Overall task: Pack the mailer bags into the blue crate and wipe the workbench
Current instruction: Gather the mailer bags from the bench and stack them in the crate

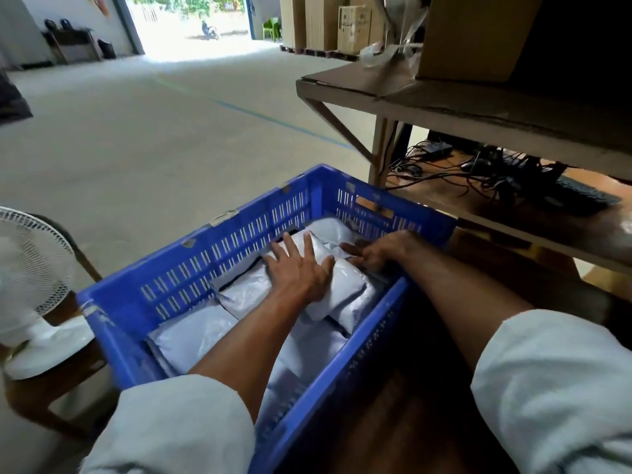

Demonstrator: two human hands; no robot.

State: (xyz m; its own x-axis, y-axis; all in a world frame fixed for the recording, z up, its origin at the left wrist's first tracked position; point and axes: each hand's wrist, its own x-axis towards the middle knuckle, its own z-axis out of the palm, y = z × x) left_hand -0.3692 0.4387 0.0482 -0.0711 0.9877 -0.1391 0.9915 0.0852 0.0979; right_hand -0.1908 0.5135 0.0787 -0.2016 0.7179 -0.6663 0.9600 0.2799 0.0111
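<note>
1. A blue slotted plastic crate (205, 268) holds pale grey plastic mailer bags (205, 333), lying flat.
2. The top bag (345, 289) has its long axis pointing toward the crate's far wall.
3. The left hand (301, 268) presses it with fingers spread; the right hand (379, 251) touches it, finger state unclear.

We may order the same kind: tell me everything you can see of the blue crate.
The blue crate is a rectangular, open-topped plastic box with slotted walls, a thick rim and scraps of tape on it. It stands cornerwise to the camera, seemingly on a brown wooden top. Pale grey mailer bags lie in it; the left hand and right hand rest on them inside.
</note>
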